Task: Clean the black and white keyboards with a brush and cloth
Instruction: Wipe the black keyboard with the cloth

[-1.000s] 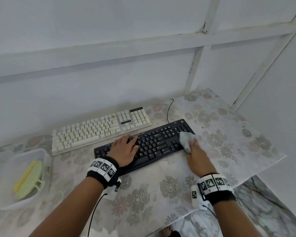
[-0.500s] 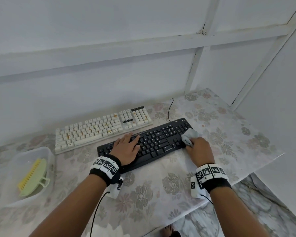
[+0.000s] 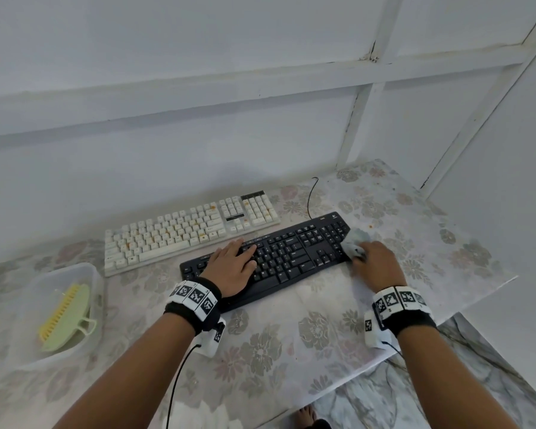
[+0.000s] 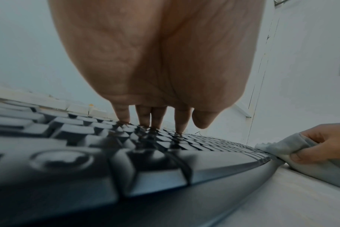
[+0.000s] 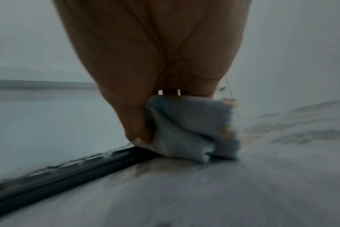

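Observation:
A black keyboard [image 3: 291,255] lies at an angle on the flowered table, with a white keyboard [image 3: 180,230] behind it to the left. My left hand [image 3: 232,267] rests flat on the black keyboard's left half, its straight fingertips [image 4: 181,126] pressing the keys. My right hand [image 3: 375,267] pinches a folded grey cloth [image 3: 355,243] against the black keyboard's right end. In the right wrist view the cloth [image 5: 192,130] sits bunched under the thumb and fingers, touching the keyboard's edge [image 5: 72,173]. A green brush with yellow bristles [image 3: 65,317] lies in a tub at the left.
The clear plastic tub [image 3: 84,274] holding the brush stands at the table's left. The black keyboard's cable [image 3: 310,196] runs back toward the white wall. The table's right corner [image 3: 508,278] drops off close beside my right hand. A bare foot [image 3: 305,414] shows on the floor below.
My right hand with the cloth has stayed at the keyboard's right end, shifting slightly along that edge. The left hand has kept its place on the keys.

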